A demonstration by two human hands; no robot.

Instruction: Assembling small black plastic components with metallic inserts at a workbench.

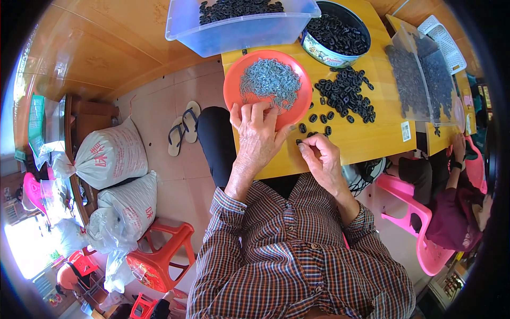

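Observation:
My left hand [256, 133] reaches over the near rim of an orange plate [231, 85]. Its fingers are bent but apart, with the thumb pointing right; nothing shows in its grasp. Inside the plate lies a heap of small silvery screw-like pieces [270, 80], close to my fingertips. My right hand [323, 159] pinches a small black oval part [299, 142] between thumb and fingers, just above the table edge. Several loose parts of the same kind lie beyond it, beside a bigger pile of black oval parts [346, 94].
Behind stand a clear plastic bin [239, 34] and a round tin [337, 56], both holding black parts. More fill clear boxes [409, 80] on the right. A co-worker [451, 218] sits there on a pink chair [406, 199]. Full white sacks [114, 154] and a red stool [162, 252] stand left.

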